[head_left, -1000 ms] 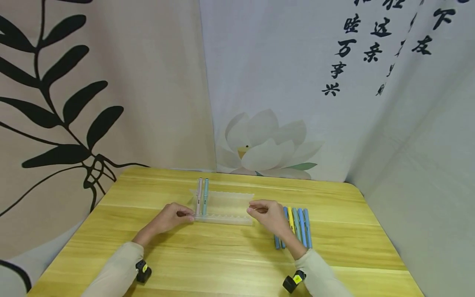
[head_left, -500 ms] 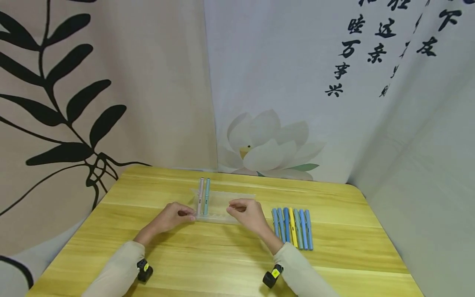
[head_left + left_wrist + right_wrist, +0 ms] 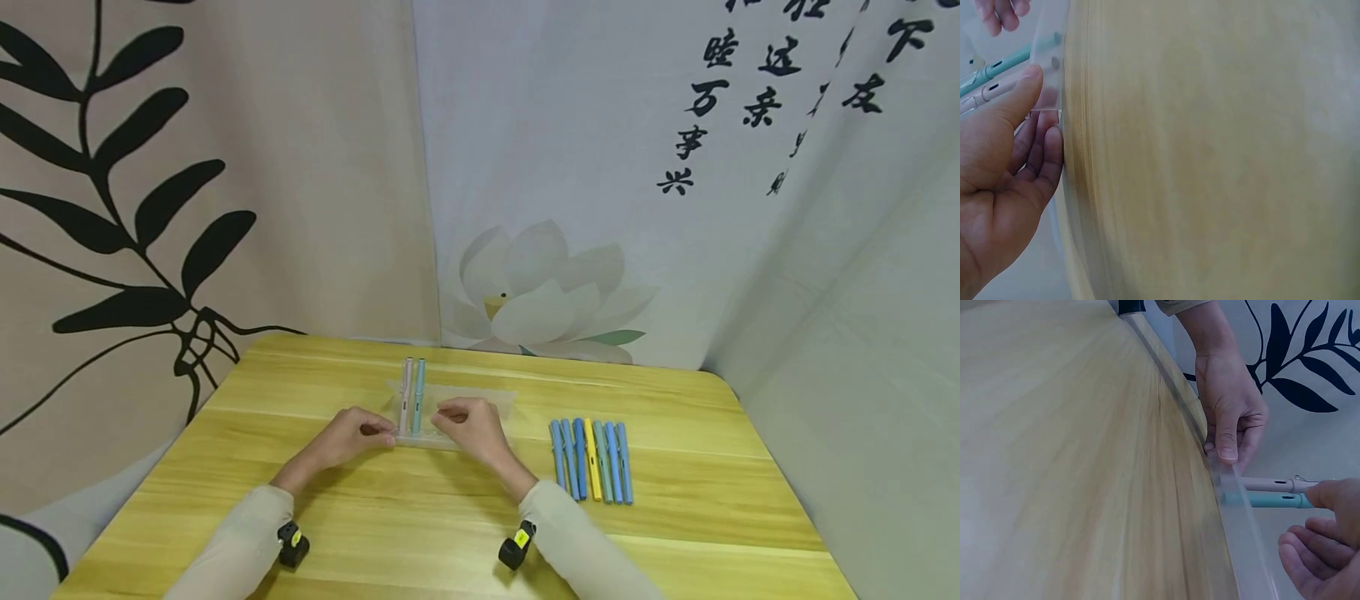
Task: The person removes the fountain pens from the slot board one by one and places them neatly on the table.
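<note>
A clear plastic pen rack stands at the middle of the table. My left hand pinches its left front corner; in the left wrist view the thumb lies on the front strip, with fingers curled behind the end. A pale pink pen and a teal pen lean side by side in its leftmost places, caps up. Just right of the teal pen is my right hand, overlapping the rack. In the right wrist view its fingers are loosely bent and hold nothing, the thumb near the teal pen.
To the right, a row of several pens lies on the wooden table: blue pens, a yellow pen and a grey-green pen. Printed curtains hang behind the table's back edge.
My right hand has moved left along the rack, from its right end to beside the teal pen, uncovering the pen row. The left hand has kept its hold on the corner.
</note>
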`<state>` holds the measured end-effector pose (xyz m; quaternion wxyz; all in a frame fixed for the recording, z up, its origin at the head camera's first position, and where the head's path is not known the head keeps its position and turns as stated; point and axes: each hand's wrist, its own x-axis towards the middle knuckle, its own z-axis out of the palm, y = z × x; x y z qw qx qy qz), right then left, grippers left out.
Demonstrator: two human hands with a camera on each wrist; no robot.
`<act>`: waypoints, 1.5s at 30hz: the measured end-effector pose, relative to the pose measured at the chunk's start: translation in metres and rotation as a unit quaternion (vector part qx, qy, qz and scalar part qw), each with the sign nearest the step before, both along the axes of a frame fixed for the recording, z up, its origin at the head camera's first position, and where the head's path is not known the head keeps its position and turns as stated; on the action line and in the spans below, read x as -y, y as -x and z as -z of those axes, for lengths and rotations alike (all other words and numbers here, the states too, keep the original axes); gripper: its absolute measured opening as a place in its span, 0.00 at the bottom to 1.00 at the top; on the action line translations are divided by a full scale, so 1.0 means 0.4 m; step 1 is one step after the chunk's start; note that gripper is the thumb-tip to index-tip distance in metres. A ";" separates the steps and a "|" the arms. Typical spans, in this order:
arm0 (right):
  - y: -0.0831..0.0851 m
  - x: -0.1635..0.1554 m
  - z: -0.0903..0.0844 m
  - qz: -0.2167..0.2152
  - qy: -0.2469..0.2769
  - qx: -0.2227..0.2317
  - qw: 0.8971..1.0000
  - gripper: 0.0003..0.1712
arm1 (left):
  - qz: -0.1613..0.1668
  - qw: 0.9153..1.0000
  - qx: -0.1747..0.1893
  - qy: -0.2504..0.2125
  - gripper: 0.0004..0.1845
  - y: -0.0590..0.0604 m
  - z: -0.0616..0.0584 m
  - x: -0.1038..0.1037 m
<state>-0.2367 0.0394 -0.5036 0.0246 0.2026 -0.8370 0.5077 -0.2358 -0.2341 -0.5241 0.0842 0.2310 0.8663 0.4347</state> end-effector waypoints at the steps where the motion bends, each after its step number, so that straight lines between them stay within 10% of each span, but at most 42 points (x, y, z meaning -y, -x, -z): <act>1: 0.004 0.006 0.002 0.001 0.001 -0.001 1.000 0.15 | 0.000 1.000 0.001 0.000 0.12 0.000 0.000 -0.001; 45: 0.043 0.078 -0.003 0.034 0.009 0.003 0.999 0.11 | -0.005 1.000 -0.009 0.009 0.12 -0.003 -0.012 -0.005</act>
